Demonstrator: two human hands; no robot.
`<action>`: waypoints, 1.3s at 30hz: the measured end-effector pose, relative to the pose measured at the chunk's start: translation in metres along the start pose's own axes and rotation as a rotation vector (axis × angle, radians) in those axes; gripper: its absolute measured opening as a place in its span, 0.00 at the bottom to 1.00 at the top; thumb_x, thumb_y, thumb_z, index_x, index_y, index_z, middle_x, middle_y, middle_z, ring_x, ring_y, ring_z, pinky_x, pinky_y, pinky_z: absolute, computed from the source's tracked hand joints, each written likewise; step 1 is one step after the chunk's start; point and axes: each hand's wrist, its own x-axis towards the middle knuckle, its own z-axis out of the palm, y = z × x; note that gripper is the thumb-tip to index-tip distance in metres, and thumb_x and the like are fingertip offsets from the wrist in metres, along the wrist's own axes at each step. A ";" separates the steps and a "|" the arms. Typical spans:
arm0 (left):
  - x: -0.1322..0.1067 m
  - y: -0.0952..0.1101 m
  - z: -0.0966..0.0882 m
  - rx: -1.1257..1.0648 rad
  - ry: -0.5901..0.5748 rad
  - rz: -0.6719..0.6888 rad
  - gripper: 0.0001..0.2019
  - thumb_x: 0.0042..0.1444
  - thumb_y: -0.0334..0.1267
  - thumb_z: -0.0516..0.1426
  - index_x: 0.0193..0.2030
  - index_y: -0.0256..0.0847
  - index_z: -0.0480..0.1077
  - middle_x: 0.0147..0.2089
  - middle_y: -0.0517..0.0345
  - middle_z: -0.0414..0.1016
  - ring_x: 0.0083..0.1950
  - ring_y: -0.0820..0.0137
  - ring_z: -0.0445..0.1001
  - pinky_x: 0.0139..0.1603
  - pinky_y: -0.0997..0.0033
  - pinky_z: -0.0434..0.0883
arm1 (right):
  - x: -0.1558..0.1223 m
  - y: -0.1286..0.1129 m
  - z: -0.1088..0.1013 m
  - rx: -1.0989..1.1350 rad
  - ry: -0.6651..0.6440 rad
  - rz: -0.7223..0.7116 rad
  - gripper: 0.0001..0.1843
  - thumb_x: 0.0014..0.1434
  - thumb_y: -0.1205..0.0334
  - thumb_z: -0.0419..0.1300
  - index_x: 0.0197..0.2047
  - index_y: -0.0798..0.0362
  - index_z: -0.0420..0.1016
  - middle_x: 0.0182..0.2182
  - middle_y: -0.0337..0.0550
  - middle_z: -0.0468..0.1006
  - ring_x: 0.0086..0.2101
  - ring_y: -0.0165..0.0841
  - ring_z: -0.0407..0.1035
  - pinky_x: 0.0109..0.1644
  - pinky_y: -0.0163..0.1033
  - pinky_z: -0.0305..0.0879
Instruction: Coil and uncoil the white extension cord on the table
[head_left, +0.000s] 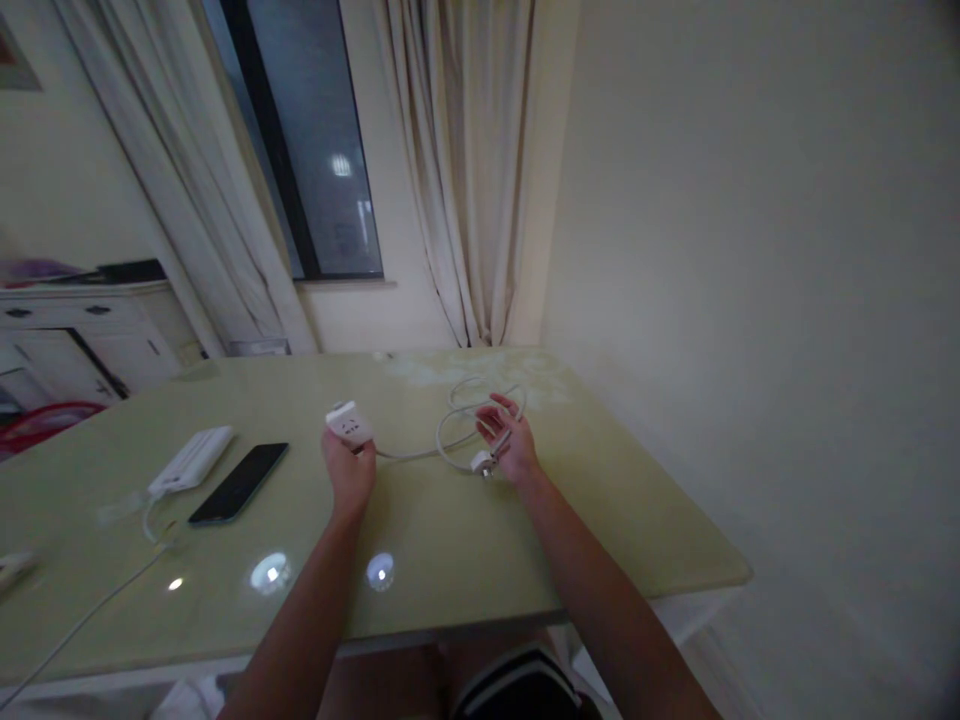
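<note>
Holding the white socket block (349, 425) over the left part of the desk (652, 530), your left hand (349, 478) has its thumb and fingers clamped on it, with the outlet holes showing. Your right hand (519, 452) is among the loops of the white cord (409, 457), its fingers curled and partly spread; whether they close firmly on a strand, you cannot tell from here. The plug (482, 463) hangs just beside that palm. To handle this well, steady the block, let the stretch of cord between your hands lie slack, and pinch the loops so that they do not spring open. Mind the plug's pins, which could snag a loop.
</note>
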 end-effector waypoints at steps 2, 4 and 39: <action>0.001 -0.003 -0.003 0.117 0.020 -0.018 0.35 0.53 0.39 0.60 0.67 0.32 0.59 0.60 0.36 0.68 0.60 0.50 0.70 0.60 0.47 0.72 | 0.002 -0.007 -0.003 0.065 0.065 -0.002 0.15 0.56 0.65 0.65 0.48 0.50 0.76 0.28 0.35 0.81 0.32 0.30 0.77 0.37 0.34 0.73; 0.001 -0.003 -0.006 0.241 0.027 -0.031 0.40 0.53 0.39 0.60 0.71 0.27 0.53 0.63 0.30 0.66 0.66 0.44 0.65 0.66 0.42 0.67 | 0.004 -0.015 -0.007 0.145 0.154 -0.022 0.13 0.56 0.65 0.64 0.47 0.50 0.75 0.23 0.32 0.77 0.26 0.27 0.73 0.31 0.31 0.70; -0.054 0.041 0.014 0.592 -0.545 0.383 0.20 0.70 0.46 0.49 0.56 0.41 0.76 0.52 0.41 0.81 0.55 0.49 0.74 0.59 0.42 0.63 | 0.001 -0.045 -0.022 -0.064 -0.247 0.359 0.14 0.64 0.68 0.58 0.52 0.60 0.77 0.17 0.22 0.52 0.12 0.19 0.39 0.16 0.25 0.41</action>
